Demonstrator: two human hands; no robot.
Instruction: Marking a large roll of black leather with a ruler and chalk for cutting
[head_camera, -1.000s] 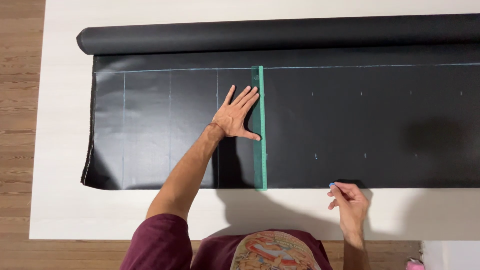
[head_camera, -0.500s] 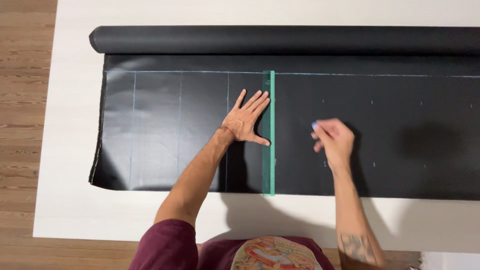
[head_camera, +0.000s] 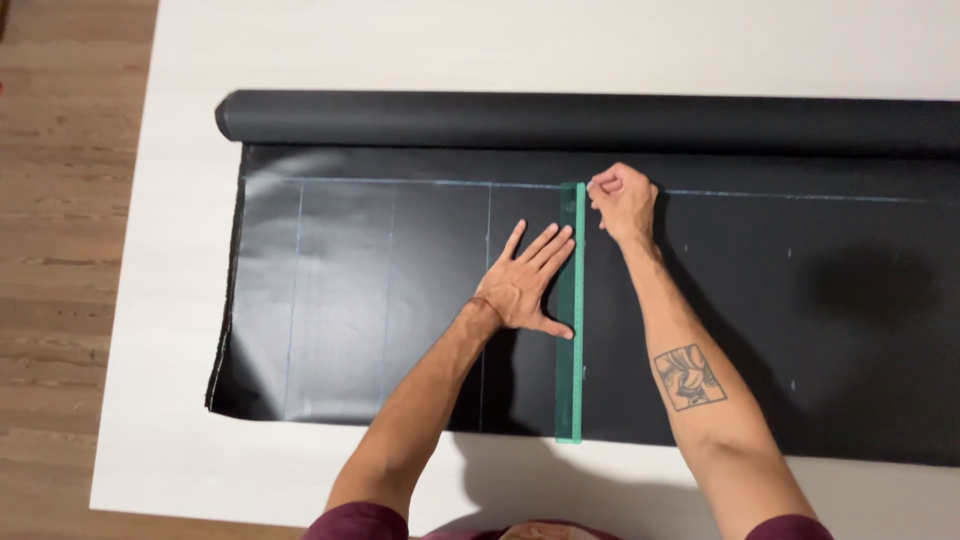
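Observation:
A black sheet lies unrolled on a white table, its rolled part at the far side. Pale chalk lines cross the sheet. A long green translucent ruler lies across the sheet from near edge to far line. My left hand presses flat on the sheet, fingers spread, thumb and fingertips against the ruler's left edge. My right hand is closed in a fist-like pinch at the ruler's far end, on its right side; a small marking piece seems held in it but is hidden.
Wooden floor shows left of the table. The sheet continues past the right edge of view. Small pale marks dot the sheet's right half.
My right hand rose from the table's near edge across the sheet to the ruler's far end. My left hand stayed on the ruler. The camera view shifted slightly.

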